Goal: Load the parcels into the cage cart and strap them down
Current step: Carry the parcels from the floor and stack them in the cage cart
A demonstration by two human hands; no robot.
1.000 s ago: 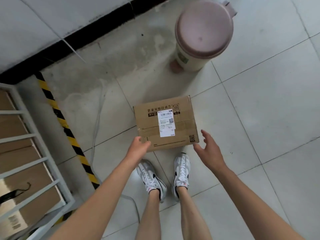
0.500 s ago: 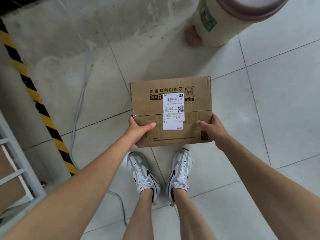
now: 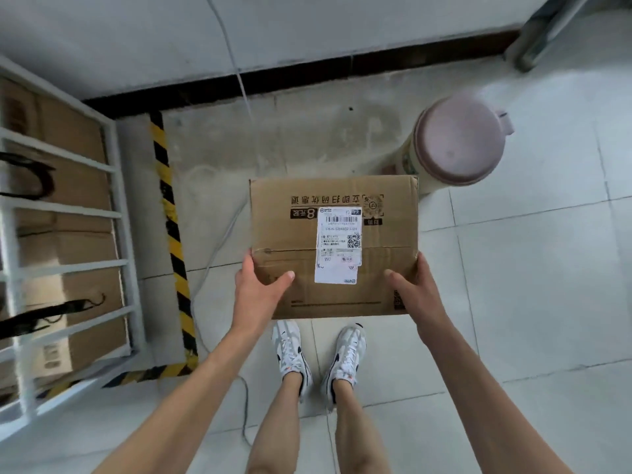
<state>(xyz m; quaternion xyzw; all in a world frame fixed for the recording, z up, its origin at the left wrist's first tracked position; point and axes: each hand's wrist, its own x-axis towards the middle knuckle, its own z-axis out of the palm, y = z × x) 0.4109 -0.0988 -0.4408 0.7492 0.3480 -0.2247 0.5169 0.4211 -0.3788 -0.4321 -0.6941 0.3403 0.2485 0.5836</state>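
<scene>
- The cardboard parcel (image 3: 301, 241) is held above the tiled floor (image 3: 530, 302), over the shoes (image 3: 290, 354), label upward.
- Its left edge is clamped by the left grip (image 3: 256, 292), thumb on top.
- Its right edge is clamped by the right grip (image 3: 415, 292).
- The cage cart (image 3: 121, 234), with boxes (image 3: 68, 248) inside, is seen at the floor's left edge.

6 o'clock: wearing white lace-up sneakers (image 3: 290, 354) bearing black side marks, grey panels, orange flecks, black collars | legs (image 3: 349, 425): showing bare from ankles up | left hand (image 3: 254, 295), right hand (image 3: 415, 295), forearms (image 3: 191, 388): showing bare
</scene>
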